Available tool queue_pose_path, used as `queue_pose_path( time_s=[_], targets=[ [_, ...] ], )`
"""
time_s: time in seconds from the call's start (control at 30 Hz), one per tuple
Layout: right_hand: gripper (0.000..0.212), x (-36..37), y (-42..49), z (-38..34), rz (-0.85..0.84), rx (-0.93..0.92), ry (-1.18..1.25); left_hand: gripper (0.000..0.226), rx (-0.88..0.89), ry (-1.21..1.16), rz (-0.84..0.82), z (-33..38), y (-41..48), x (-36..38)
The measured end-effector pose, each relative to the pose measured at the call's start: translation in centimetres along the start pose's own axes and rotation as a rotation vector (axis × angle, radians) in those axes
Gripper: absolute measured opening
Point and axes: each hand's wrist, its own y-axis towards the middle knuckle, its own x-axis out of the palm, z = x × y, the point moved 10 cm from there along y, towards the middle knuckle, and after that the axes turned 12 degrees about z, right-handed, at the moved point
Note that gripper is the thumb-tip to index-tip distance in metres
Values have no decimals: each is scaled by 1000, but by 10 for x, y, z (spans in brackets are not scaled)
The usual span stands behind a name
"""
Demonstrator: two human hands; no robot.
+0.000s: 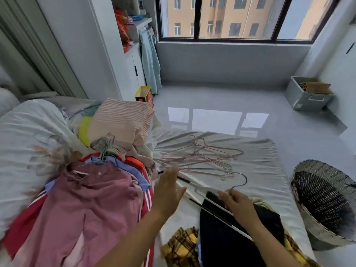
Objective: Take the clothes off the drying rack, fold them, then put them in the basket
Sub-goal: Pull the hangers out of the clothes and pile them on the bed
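- Right hand (238,206), at 5 o'clock in the frame: fingers curled, pinching the neck of a silver wire hanger (246,180) just below its hook.
- The hook points to 12 o'clock, away from the person.
- Dark navy garment (231,239) is on that hanger and lies flat on the bed sheet (256,162). Plain, no visible pattern; it runs from the hand down to 6 o'clock and out of frame.
- Yellow-and-black plaid garment (181,245) sits under and beside the navy one, on its 9 o'clock side. More of it shows at the 4 o'clock edge.
- Left hand (169,189), near centre: fingers straight and spread, palm down, holding nothing. It is over the sheet, just beside a black-tipped hanger bar.
- Unfolded pile at 8 o'clock: mauve-pink garment (92,201) on top, collar toward 12. A blue shirt (139,181) and a red piece with white stripes (147,202) are under it. Hanger hooks stick out at the pile's 12 o'clock end.
- Folded pink-striped item (119,120) at 11 o'clock, beyond the pile.
- Empty pink wire hangers (202,157) are heaped on the sheet at 12 o'clock of the hands.
- Woven basket (323,199) at 3 o'clock, on the floor beside the bed, tilted. Interior is dark; I can't tell what is inside.
- Grey storage box (308,97) at 2 o'clock, by the wall.
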Motion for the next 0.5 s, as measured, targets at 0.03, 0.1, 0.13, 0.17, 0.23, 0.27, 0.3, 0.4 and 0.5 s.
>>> queue_pose_path(
  time_s=[0.03,0.1,0.13,0.17,0.23,0.27,0.3,0.4,0.5],
  targets=[
    [35,13,2,-2,-21,-11,-15,68,45,105,-18,-11,10,2],
    [33,26,8,-5,-33,-35,-32,66,39,238,-107,-37,27,7],
    [33,26,13,-4,-24,-38,-38,53,8,235,-200,-51,31,16],
    [33,25,19,-2,-19,-30,-36,36,-30,152,-320,-63,31,27],
    [33,19,32,-3,-44,-28,-25,5,-66,-43,-411,-76,32,34],
    [30,16,40,-1,-76,-35,-53,11,-106,-125,-381,-81,35,31],
    [24,12,49,5,-105,-33,-112,20,-165,-178,-353,-89,36,27],
    [2,-25,80,44,-79,12,-355,19,-371,-309,-276,-117,38,17],
    [5,-55,91,78,-30,166,-274,11,-487,-351,-254,-139,40,18]
  ],
)
